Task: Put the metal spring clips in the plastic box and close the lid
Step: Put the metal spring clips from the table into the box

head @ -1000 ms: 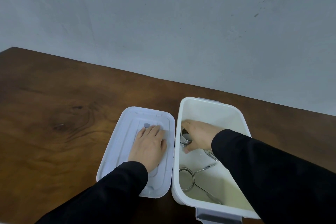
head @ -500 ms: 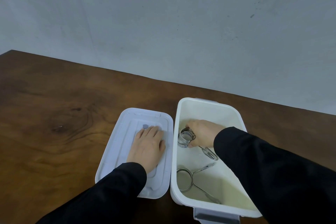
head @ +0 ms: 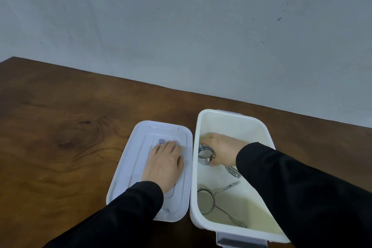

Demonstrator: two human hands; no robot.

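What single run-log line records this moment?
right hand: holding spring clip inside box | left hand: flat on lid | second clip: in box | lid: off

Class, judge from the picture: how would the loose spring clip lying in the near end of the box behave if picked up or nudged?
The spring clip looks like stiff metal wire, so probably rigid. Lying flat, it would likely slide on the smooth box floor rather than roll.

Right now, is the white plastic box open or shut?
Open. The white plastic box has no cover on it; its flat white lid lies beside it on the brown wooden table, under the left hand.
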